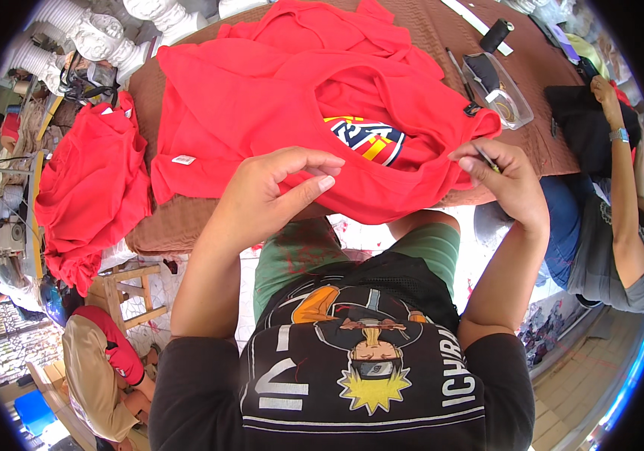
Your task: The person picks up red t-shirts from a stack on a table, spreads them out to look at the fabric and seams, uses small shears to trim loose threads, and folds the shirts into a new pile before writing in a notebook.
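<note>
A red knit garment [239, 113] is spread over the brown cloth-covered table in front of me. Through its wide opening shows a printed patch in navy, yellow and white [371, 139]. My left hand [280, 184] hovers at the garment's near edge, thumb and fingers apart, with nothing in it. At the opening's right end, my right hand [508, 179] is closed with a small slim metal tool [486, 157] in it; its exact kind is hard to make out. Its fingertips are beside the red fabric, close to a small black label [472, 109]. Whether they pinch the cloth is unclear.
More red cloth [314, 30] lies at the back, and a red garment heap [92, 188] hangs off the left. A clear plastic box [513, 113], a black thread spool [496, 35] and a white ruler [466, 16] lie at the right. A person handles black cloth [581, 113] there; another sits lower left.
</note>
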